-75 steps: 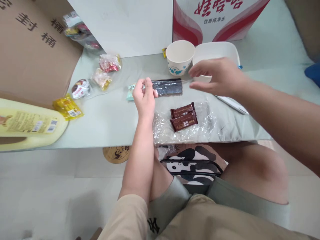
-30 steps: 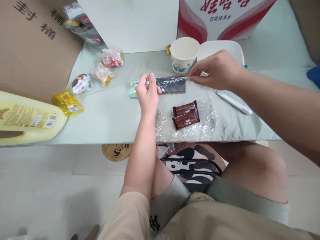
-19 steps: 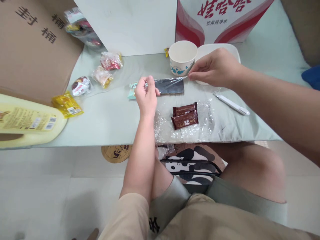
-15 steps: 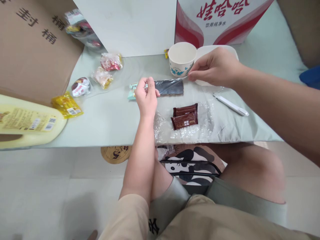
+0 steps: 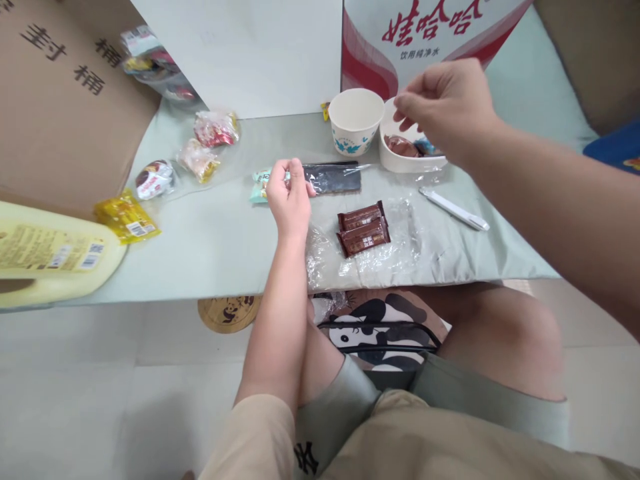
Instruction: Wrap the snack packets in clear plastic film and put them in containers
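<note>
My left hand (image 5: 291, 195) is closed in a pinch on clear plastic film (image 5: 364, 166), just above a flat dark rectangular slab (image 5: 336, 179). Beside that hand, partly covered by it, lies a mint-green snack packet (image 5: 260, 187). My right hand (image 5: 447, 100) hovers over a white bowl (image 5: 411, 163), its fingers loosely bent and apart, with nothing visible between them. Inside the bowl are a brown packet (image 5: 401, 146) and a blue one, partly hidden by the hand. Two brown snack packets (image 5: 364, 237) rest on crinkled clear plastic (image 5: 405, 230) nearer to me.
A paper cup (image 5: 355, 123) stands left of the bowl. A white utility knife (image 5: 454, 209) lies at right. Several wrapped snacks (image 5: 156, 179) and a yellow jug (image 5: 55, 257) are at left. Cardboard (image 5: 70, 100) and a red-and-white box (image 5: 430, 40) stand behind.
My right hand has let go of the stretched film and moved up and right, over the bowl, whose contents now show. My left hand keeps its place over the dark slab.
</note>
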`<state>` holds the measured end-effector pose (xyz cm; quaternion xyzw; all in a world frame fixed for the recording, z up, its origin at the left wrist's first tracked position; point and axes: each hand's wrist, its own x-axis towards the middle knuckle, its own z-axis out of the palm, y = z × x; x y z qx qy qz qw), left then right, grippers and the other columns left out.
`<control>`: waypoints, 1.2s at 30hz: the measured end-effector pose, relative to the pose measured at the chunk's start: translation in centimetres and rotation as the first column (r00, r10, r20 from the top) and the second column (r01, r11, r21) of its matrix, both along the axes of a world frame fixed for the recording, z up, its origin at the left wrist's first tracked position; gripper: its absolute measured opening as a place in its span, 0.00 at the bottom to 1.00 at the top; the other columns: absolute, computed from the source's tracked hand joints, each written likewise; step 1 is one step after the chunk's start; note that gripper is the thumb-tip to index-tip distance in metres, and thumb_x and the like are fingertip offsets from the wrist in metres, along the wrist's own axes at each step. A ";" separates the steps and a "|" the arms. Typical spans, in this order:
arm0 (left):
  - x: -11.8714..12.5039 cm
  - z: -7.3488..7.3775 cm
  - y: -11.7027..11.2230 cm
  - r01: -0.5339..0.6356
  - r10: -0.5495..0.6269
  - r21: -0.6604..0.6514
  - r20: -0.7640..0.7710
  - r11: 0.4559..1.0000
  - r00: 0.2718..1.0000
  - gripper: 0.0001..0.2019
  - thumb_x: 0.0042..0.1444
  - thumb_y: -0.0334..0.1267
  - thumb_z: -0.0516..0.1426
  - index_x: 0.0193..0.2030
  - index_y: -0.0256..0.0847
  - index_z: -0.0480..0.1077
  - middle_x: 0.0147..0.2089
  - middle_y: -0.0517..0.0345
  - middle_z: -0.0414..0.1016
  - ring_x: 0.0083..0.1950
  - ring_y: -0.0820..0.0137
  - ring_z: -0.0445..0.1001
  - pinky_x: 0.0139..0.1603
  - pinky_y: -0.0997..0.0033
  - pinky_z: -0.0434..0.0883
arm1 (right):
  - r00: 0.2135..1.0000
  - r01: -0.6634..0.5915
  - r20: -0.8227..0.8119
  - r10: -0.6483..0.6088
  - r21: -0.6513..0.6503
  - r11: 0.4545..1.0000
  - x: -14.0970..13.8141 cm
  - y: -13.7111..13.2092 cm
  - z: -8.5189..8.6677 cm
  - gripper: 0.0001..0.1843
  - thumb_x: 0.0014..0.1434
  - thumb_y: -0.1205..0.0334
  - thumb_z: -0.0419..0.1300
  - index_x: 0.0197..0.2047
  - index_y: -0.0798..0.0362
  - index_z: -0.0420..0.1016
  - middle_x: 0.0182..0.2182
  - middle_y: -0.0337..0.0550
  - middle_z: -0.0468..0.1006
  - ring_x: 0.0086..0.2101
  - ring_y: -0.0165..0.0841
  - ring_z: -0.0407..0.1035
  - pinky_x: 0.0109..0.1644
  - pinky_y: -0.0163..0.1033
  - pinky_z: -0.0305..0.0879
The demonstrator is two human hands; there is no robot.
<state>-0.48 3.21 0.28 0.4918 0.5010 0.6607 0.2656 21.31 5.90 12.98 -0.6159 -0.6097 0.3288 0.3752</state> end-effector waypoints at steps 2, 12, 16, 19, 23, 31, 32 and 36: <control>-0.1 -0.2 0.1 0.008 -0.007 0.014 -0.020 1.000 1.000 0.25 0.60 0.67 0.56 0.32 0.45 0.65 0.19 0.66 0.62 0.19 0.76 0.63 0.21 0.72 0.57 | 0.999 -0.045 0.032 0.044 0.035 0.998 0.5 0.3 0.0 0.09 0.63 0.65 0.62 0.29 0.49 0.74 0.35 0.47 0.82 0.34 0.34 0.72 0.37 0.44 0.73; -0.1 0.2 -0.1 -0.008 0.008 -0.036 -0.007 0.999 1.000 0.25 0.63 0.66 0.54 0.31 0.45 0.64 0.19 0.64 0.64 0.19 0.75 0.65 0.20 0.71 0.56 | 0.848 -0.355 0.355 0.394 -0.172 0.919 1.6 -0.1 -1.6 0.05 0.58 0.65 0.67 0.31 0.48 0.77 0.29 0.40 0.78 0.32 0.31 0.68 0.44 0.43 0.68; -0.2 0.3 0.1 -0.017 0.017 -0.004 -0.028 1.000 0.999 0.25 0.64 0.65 0.54 0.31 0.45 0.64 0.22 0.63 0.67 0.18 0.77 0.64 0.19 0.71 0.55 | 0.856 -0.339 0.363 0.368 -0.144 0.930 1.9 -0.2 -1.4 0.07 0.57 0.65 0.69 0.29 0.48 0.76 0.27 0.38 0.76 0.31 0.30 0.67 0.41 0.40 0.67; -0.2 0.2 0.1 -0.020 0.021 0.014 -0.040 1.000 0.999 0.25 0.64 0.65 0.54 0.32 0.45 0.64 0.24 0.63 0.69 0.18 0.77 0.65 0.19 0.71 0.55 | 0.841 -0.346 0.394 0.370 -0.132 0.929 2.2 -0.3 -1.5 0.07 0.58 0.63 0.68 0.30 0.49 0.76 0.28 0.38 0.78 0.33 0.31 0.70 0.42 0.40 0.67; -0.1 0.2 0.0 -0.019 0.020 0.018 -0.045 1.000 0.999 0.25 0.65 0.66 0.52 0.34 0.45 0.65 0.23 0.63 0.69 0.18 0.77 0.65 0.19 0.72 0.54 | 0.864 -0.309 0.374 0.337 -0.136 0.941 2.6 -0.3 -2.2 0.09 0.59 0.57 0.69 0.32 0.50 0.76 0.30 0.38 0.80 0.38 0.33 0.73 0.43 0.41 0.65; -0.1 0.0 0.1 0.027 -0.026 -0.003 0.020 1.000 0.999 0.23 0.63 0.65 0.55 0.35 0.45 0.69 0.24 0.62 0.71 0.21 0.76 0.68 0.20 0.72 0.57 | 0.942 -0.297 0.111 0.318 -0.167 0.940 2.4 -0.9 -3.0 0.09 0.62 0.60 0.65 0.30 0.48 0.74 0.27 0.40 0.76 0.28 0.33 0.65 0.40 0.45 0.68; -0.1 0.0 0.1 0.031 -0.031 -0.013 0.021 0.999 0.999 0.23 0.63 0.65 0.56 0.35 0.45 0.69 0.24 0.62 0.71 0.21 0.76 0.68 0.20 0.72 0.57 | 0.929 -0.321 0.125 0.350 -0.202 0.925 2.2 -1.0 -2.8 0.09 0.62 0.60 0.64 0.29 0.48 0.75 0.27 0.40 0.75 0.28 0.32 0.65 0.41 0.45 0.68; -0.1 0.0 0.1 0.028 -0.028 -0.004 -0.004 1.000 1.000 0.24 0.63 0.65 0.55 0.35 0.45 0.67 0.25 0.62 0.72 0.20 0.77 0.66 0.21 0.72 0.59 | 0.895 -0.350 0.228 0.383 -0.172 0.921 1.1 -1.0 -1.9 0.07 0.62 0.62 0.65 0.31 0.49 0.79 0.27 0.39 0.76 0.31 0.31 0.65 0.46 0.43 0.67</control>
